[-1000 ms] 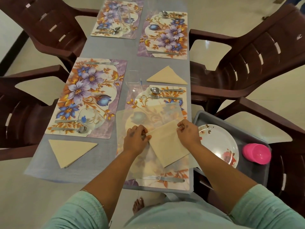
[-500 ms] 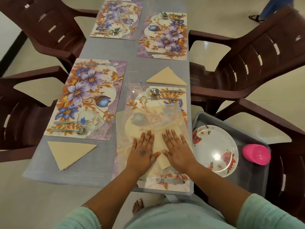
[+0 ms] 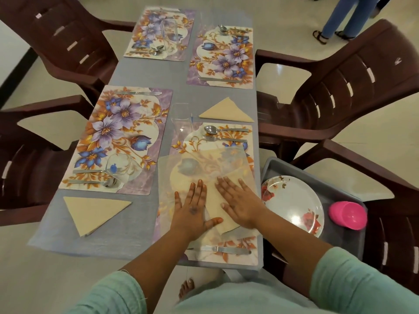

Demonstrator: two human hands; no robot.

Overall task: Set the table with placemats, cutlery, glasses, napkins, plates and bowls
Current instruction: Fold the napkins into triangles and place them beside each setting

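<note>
Both hands lie flat, fingers straight and spread, pressing a thin beige napkin point(image 3: 221, 198) on the near right placemat point(image 3: 235, 134). The left hand point(image 3: 192, 211) and right hand point(image 3: 238, 200) sit side by side on it, gripping nothing. The napkin is half folded; its folded flap runs lengthwise toward the person, a corner pointing at the table's point(image 3: 140, 71) near edge. The rest looks sheer, perhaps a single layer, the floral print showing through. A steel knife point(image 3: 229, 249) lies crosswise below.
</note>
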